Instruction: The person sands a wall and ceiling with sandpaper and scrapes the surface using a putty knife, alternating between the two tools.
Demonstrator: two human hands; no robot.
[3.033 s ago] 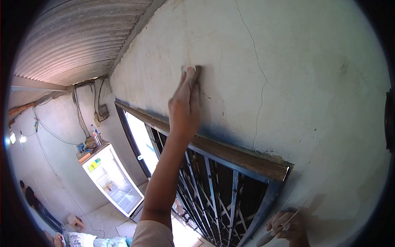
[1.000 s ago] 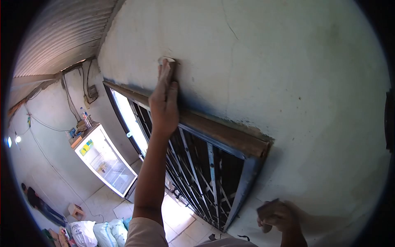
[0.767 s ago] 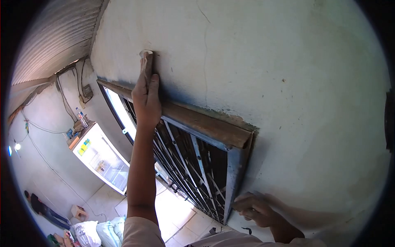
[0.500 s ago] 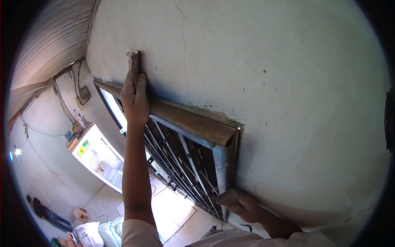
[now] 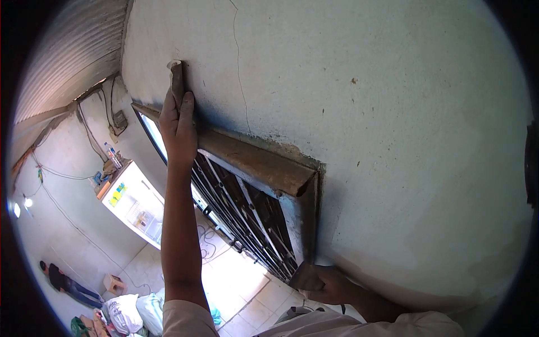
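Observation:
My left hand [image 5: 181, 126] is raised on a straight arm, its fingers closed round a folded brown sheet of sandpaper [image 5: 177, 78] with a pale curled edge. The sheet lies against or very near the wall [image 5: 382, 112], just above the door frame [image 5: 252, 160]. Lower right, my right hand [image 5: 331, 285] is closed on a flat brown piece [image 5: 305, 276] that looks like sandpaper too. That piece is beside the lower visible part of the frame's upright; whether it touches is hard to tell. A barred metal gate [image 5: 241, 208] fills the doorway.
A lit display fridge [image 5: 135, 202] carries bottles on top. Wires hang at the left, below a corrugated roof [image 5: 73, 62]. On the tiled floor are white sacks [image 5: 123, 313] and a small box [image 5: 115, 283]. Another person [image 5: 70, 285] is at the far left.
The view has shifted slightly. My right hand has moved a little down along the frame's upright with its brown piece. My left hand keeps its hold on the sandpaper above the frame.

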